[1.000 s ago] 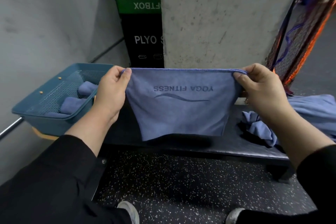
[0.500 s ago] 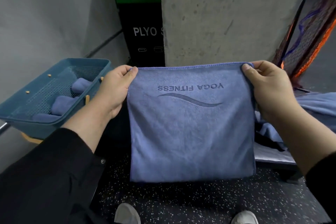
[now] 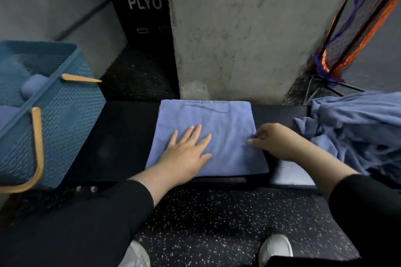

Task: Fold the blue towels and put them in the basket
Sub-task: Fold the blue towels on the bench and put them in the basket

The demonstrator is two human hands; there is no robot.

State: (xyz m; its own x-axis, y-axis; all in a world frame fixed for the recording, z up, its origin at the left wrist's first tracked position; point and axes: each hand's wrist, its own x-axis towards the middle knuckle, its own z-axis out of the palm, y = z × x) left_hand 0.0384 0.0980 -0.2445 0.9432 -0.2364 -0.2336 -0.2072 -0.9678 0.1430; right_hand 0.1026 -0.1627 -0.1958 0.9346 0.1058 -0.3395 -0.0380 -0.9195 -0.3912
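A blue towel [image 3: 219,128] lies flat on the black bench [image 3: 121,141], its printed logo at the far edge. My left hand [image 3: 186,151] presses flat on the towel's near left part with straight fingers. My right hand [image 3: 275,141] pinches the towel's right edge between thumb and fingers. The teal basket [image 3: 65,115] stands at the left end of the bench and holds rolled blue towels [image 3: 32,85]. A heap of unfolded blue towels [image 3: 351,128] lies at the right.
A concrete pillar [image 3: 238,28] rises right behind the bench. A black plyo box [image 3: 141,13] stands behind on the left. Netting with orange and purple straps [image 3: 355,28] leans at the right. Speckled floor and my shoes [image 3: 275,249] are below.
The towel was held up in the air by its top corners; now it lies spread on the bench. My left hand went flat on it, my right hand moved to its right edge.
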